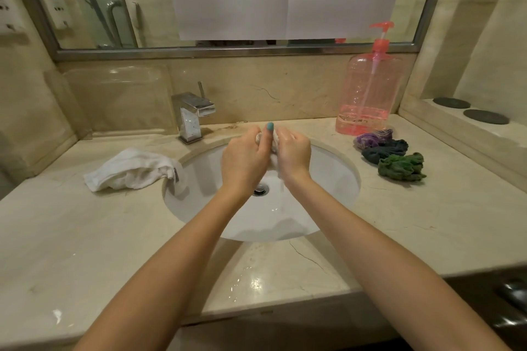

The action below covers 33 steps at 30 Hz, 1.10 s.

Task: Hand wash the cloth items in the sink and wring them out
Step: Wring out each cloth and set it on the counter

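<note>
We held the cloth (274,145) bunched between our hands above the far half of the sink (336,208). The left hand (245,162) and right hand (293,155) each curled round one end, its length running side to side, ready for twisting.

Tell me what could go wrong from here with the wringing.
1. The left hand and right hand wring the small pale cloth close to the back rim of the sink, so water may splash onto the counter.
2. The white towel overhangs the sink rim and could get soaked or slide in.
3. A wet patch lies at the counter's front edge; more water could run off it.
</note>
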Motion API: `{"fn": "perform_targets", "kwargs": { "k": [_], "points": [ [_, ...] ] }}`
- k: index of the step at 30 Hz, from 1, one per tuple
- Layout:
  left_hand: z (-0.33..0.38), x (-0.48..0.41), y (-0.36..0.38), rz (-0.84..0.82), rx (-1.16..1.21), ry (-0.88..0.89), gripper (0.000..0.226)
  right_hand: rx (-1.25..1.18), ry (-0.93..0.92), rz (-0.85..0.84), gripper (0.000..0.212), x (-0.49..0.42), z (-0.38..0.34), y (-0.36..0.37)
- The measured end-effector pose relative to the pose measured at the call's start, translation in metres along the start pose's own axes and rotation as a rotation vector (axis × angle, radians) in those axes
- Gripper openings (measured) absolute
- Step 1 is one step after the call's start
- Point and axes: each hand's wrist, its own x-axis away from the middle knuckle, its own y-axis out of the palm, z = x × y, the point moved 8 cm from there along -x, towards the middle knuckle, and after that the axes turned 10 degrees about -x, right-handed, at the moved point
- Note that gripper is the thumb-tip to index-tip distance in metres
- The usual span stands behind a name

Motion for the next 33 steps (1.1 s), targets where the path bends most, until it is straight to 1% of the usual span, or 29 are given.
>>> {"fn": "perform_targets", "kwargs": {
  "k": [2,3,6,8,10,12,14,16,19,20,21,22,23,25,26,27,28,29,30,31,33],
  "points": [
    [-0.010,0.001,0.008,-0.112,0.028,-0.087,0.050,0.146,-0.140,-0.049,0.034,0.001,-0.006,0.001],
    [-0.016,0.001,0.015,-0.177,0.060,-0.141,0.050,0.215,-0.205,-0.080,0.033,0.002,-0.010,0.003],
    [-0.031,0.000,0.037,-0.361,0.263,-0.316,0.051,0.397,-0.416,-0.206,0.033,0.003,-0.026,0.016],
    [-0.030,0.005,0.042,-0.475,0.375,-0.416,0.042,0.520,-0.535,-0.275,0.033,0.002,-0.036,0.022],
    [-0.025,0.011,0.041,-0.585,0.475,-0.496,0.033,0.594,-0.674,-0.339,0.031,0.005,-0.048,0.028],
    [-0.018,0.017,0.040,-0.692,0.549,-0.517,0.034,0.581,-0.845,-0.370,0.029,0.010,-0.059,0.028],
    [-0.013,0.023,0.043,-0.781,0.681,-0.528,0.037,0.551,-0.988,-0.360,0.029,0.014,-0.067,0.023],
    [-0.013,0.029,0.042,-0.852,0.794,-0.534,0.041,0.512,-1.048,-0.352,0.031,0.016,-0.069,0.017],
    [-0.014,0.043,0.043,-1.009,0.971,-0.563,0.051,0.459,-1.054,-0.387,0.031,0.020,-0.067,0.013],
    [-0.014,0.047,0.042,-1.035,1.014,-0.579,0.056,0.437,-1.031,-0.396,0.029,0.019,-0.066,0.011],
    [-0.014,0.049,0.042,-1.024,1.038,-0.582,0.057,0.422,-0.978,-0.394,0.027,0.017,-0.066,0.010],
    [-0.014,0.047,0.042,-0.969,1.045,-0.555,0.054,0.410,-0.884,-0.376,0.023,0.012,-0.062,0.008],
    [-0.013,0.042,0.042,-0.881,1.040,-0.504,0.049,0.390,-0.740,-0.346,0.023,0.005,-0.057,0.005],
    [-0.010,0.034,0.038,-0.687,0.995,-0.396,0.038,0.325,-0.376,-0.304,0.030,-0.005,-0.039,-0.001],
    [-0.010,0.030,0.034,-0.598,0.941,-0.364,0.031,0.281,-0.195,-0.330,0.029,-0.009,-0.026,-0.003],
    [-0.013,0.026,0.029,-0.520,0.877,-0.342,0.024,0.228,-0.017,-0.390,0.029,-0.011,-0.013,-0.005],
    [-0.017,0.023,0.024,-0.452,0.811,-0.309,0.019,0.159,0.166,-0.474,0.033,-0.010,-0.002,-0.006],
    [-0.020,0.020,0.018,-0.390,0.733,-0.249,0.019,0.093,0.326,-0.559,0.043,-0.006,0.005,-0.007],
    [-0.020,0.017,0.011,-0.338,0.635,-0.152,0.020,0.046,0.443,-0.614,0.053,-0.003,0.008,-0.011],
    [-0.016,0.015,0.004,-0.300,0.509,-0.032,0.021,0.020,0.513,-0.627,0.056,0.000,0.007,-0.014],
    [-0.004,0.015,0.000,-0.274,0.218,0.197,0.023,0.024,0.550,-0.582,0.050,-0.002,0.005,-0.019]
  ]
}}
